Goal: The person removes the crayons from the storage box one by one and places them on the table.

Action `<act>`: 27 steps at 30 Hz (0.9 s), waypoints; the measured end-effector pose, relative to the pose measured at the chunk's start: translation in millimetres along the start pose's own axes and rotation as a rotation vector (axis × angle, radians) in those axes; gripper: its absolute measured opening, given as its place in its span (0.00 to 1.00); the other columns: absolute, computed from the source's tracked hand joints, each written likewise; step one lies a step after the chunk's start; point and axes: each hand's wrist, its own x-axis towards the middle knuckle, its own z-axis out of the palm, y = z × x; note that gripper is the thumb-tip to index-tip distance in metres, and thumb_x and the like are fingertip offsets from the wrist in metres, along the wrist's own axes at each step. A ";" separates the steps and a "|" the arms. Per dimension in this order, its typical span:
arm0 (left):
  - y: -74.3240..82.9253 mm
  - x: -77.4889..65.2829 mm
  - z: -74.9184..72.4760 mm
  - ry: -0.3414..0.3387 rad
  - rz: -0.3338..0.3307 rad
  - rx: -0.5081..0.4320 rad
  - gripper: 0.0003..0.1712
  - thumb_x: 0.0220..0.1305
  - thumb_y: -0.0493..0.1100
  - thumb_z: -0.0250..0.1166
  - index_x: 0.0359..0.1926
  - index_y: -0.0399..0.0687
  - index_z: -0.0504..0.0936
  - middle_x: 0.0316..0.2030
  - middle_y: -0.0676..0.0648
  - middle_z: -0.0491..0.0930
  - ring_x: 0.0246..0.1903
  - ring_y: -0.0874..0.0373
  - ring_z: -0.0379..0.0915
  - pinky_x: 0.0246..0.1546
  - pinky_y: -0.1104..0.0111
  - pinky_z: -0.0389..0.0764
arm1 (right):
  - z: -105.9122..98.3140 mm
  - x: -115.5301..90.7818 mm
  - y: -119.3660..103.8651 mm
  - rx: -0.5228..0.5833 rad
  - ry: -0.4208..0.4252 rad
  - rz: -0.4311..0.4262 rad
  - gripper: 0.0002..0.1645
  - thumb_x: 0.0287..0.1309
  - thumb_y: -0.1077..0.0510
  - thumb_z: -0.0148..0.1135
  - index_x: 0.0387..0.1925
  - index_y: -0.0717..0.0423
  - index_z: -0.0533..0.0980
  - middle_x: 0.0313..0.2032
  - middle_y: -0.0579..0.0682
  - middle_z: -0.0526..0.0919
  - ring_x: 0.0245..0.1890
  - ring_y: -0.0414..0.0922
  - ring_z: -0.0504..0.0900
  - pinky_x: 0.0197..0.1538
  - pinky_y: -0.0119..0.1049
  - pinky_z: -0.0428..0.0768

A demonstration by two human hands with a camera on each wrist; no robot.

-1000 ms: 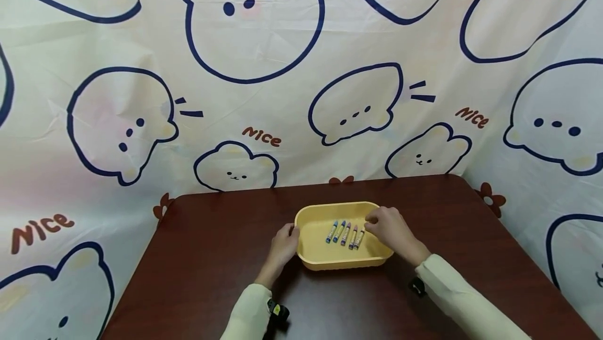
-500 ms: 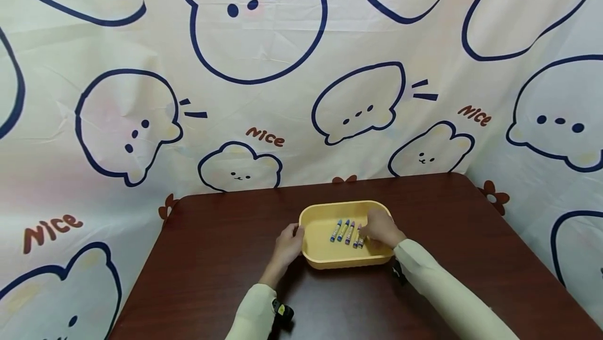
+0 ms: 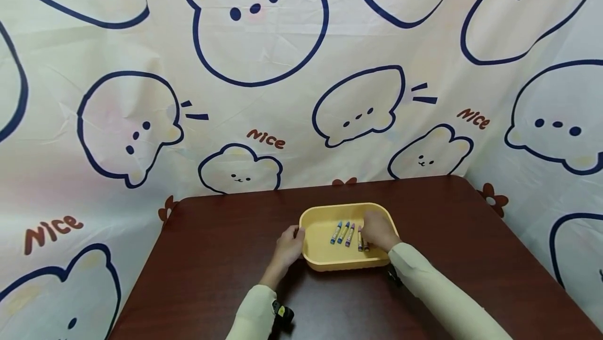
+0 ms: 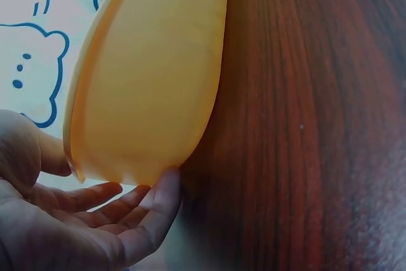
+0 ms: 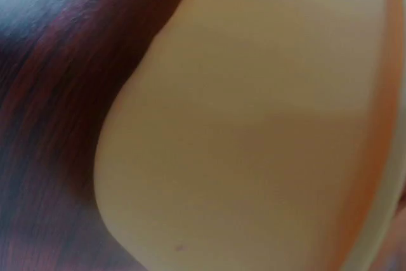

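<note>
A yellow tray [image 3: 348, 266] stands on the dark wooden table, with several crayons inside. My left hand [image 3: 288, 246] grips its left end, and in the left wrist view the thumb lies at the rim and the fingers [image 4: 166, 191] curl against the outer wall. My right hand [image 3: 378, 231] reaches over the right side, fingers down at the rightmost crayon [image 3: 367, 246], whose upper part they cover. Whether they pinch it is hidden. A purple-tipped crayon [image 3: 360, 239] lies beside it. Further left are a pinkish-purple crayon [image 3: 350, 235] and two blue-tipped crayons, including the leftmost crayon [image 3: 336, 233].
Reddish-brown table [image 3: 226, 256] surrounds the tray. Behind it and to the sides hangs a pale cloth [image 3: 292, 104] printed with bear outlines. The tray's outer wall [image 5: 241, 125] fills most of the right wrist view.
My right hand has moved left and down into the tray onto the rightmost crayons. These two have shifted slightly right, widening the gap from the others. The left hand keeps its hold.
</note>
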 end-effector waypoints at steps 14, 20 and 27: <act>3.7 -1.7 0.9 0.013 0.002 0.006 0.25 0.80 0.45 0.49 0.66 0.32 0.72 0.47 0.34 0.81 0.38 0.48 0.84 0.33 0.63 0.88 | 10.5 -4.1 -4.3 -0.048 0.043 -0.043 0.08 0.63 0.72 0.55 0.29 0.62 0.74 0.21 0.52 0.72 0.17 0.44 0.70 0.19 0.30 0.64; 5.8 -0.9 1.1 0.025 0.007 0.008 0.24 0.80 0.45 0.49 0.65 0.31 0.73 0.46 0.34 0.81 0.38 0.48 0.84 0.32 0.64 0.88 | 12.0 -4.9 -5.1 -0.046 0.049 -0.052 0.08 0.57 0.75 0.56 0.28 0.62 0.74 0.21 0.51 0.70 0.18 0.44 0.68 0.20 0.30 0.64; 7.6 -5.2 3.1 0.031 -0.003 -0.008 0.23 0.79 0.43 0.50 0.63 0.29 0.74 0.44 0.33 0.81 0.37 0.47 0.84 0.31 0.64 0.88 | 18.0 -5.4 -2.6 -0.090 0.071 -0.100 0.16 0.54 0.76 0.57 0.20 0.56 0.68 0.19 0.49 0.68 0.18 0.43 0.65 0.20 0.30 0.62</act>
